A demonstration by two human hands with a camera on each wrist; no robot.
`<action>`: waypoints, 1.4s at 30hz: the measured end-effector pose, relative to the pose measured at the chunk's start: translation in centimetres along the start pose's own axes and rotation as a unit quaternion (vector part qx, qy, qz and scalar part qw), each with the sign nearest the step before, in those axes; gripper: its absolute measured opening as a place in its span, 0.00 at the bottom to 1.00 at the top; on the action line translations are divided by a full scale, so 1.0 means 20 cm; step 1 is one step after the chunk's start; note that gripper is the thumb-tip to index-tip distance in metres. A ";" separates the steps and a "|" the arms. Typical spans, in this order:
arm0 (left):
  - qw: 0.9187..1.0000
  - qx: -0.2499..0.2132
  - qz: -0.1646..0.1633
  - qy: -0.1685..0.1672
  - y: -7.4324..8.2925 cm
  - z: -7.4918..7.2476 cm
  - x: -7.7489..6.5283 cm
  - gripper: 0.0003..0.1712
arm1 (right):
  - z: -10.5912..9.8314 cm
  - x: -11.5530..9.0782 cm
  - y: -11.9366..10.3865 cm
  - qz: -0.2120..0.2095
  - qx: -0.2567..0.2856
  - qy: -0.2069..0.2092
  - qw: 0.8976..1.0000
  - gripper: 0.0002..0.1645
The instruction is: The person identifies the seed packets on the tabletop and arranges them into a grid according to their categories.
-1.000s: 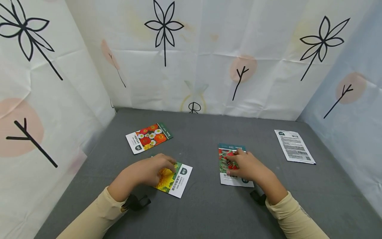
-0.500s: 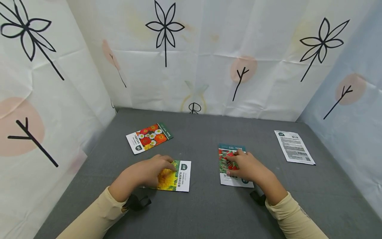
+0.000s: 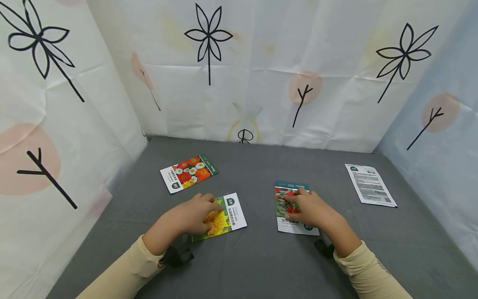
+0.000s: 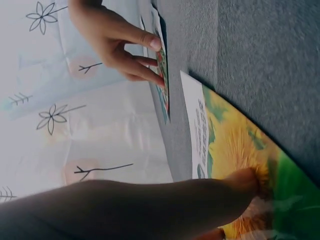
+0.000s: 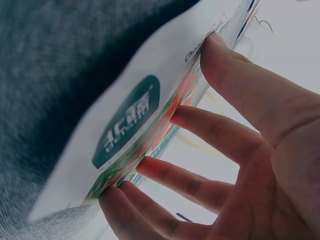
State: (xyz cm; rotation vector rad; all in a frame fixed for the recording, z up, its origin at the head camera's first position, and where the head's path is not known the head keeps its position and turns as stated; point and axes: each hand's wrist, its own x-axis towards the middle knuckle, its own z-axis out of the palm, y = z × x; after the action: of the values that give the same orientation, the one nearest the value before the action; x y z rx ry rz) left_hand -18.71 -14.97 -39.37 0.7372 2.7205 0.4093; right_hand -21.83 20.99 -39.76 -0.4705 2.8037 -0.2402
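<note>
Head view: my left hand touches the yellow packet, my right hand the red packet. Both loosely spread, nothing pinched, probably steadying them.

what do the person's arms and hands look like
The left sleeve and right sleeve are wrinkled cream cloth, the right one with a faint dark mark. The left hand and right hand wear no gloves. A black strap shows by each wrist.
</note>
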 end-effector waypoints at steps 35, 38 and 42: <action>0.994 -0.002 0.107 0.017 0.04 0.05 0.04 0.23 | 0.00 0.00 0.00 0.000 0.003 -0.002 1.000 0.42; 0.995 -0.004 0.099 0.003 0.05 0.04 0.03 0.24 | 0.00 0.00 0.00 0.000 0.002 -0.002 1.000 0.42; 0.996 -0.011 0.084 -0.008 0.06 0.04 0.03 0.26 | 0.00 0.00 0.01 -0.001 -0.003 -0.001 1.000 0.41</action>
State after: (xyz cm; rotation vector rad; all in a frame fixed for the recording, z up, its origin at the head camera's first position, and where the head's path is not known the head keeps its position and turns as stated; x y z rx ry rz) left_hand -18.47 -13.52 -39.75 0.9619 2.6443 0.4691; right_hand -21.94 21.11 -39.77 -0.4753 2.8030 -0.2328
